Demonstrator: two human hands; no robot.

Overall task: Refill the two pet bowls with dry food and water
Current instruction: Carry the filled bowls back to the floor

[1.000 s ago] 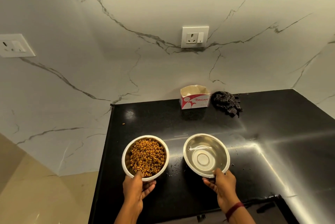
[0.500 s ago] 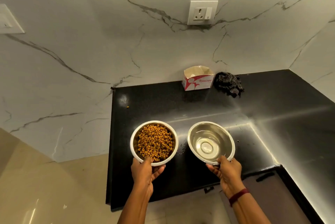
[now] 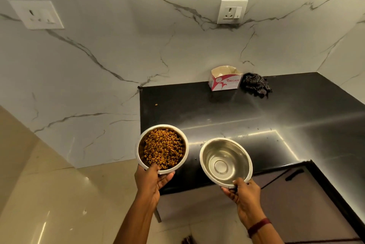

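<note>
Bowls held above the surface, near its front-left corner. Left grip curls round the near rim of the kibble bowl, thumb on top. Right grip pinches the near rim of the steel bowl; water inside cannot be confirmed. Box and cloth lie at the back edge.

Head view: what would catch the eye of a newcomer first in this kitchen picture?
First, the left hand grips a round steel bowl heaped with brown dry food, and the right hand grips a second round steel bowl that seems to hold clear water, both held up before the black stone countertop. Then, at the back by the white marble wall, a white and pink cardboard box stands beside a dark checked cloth.
</note>
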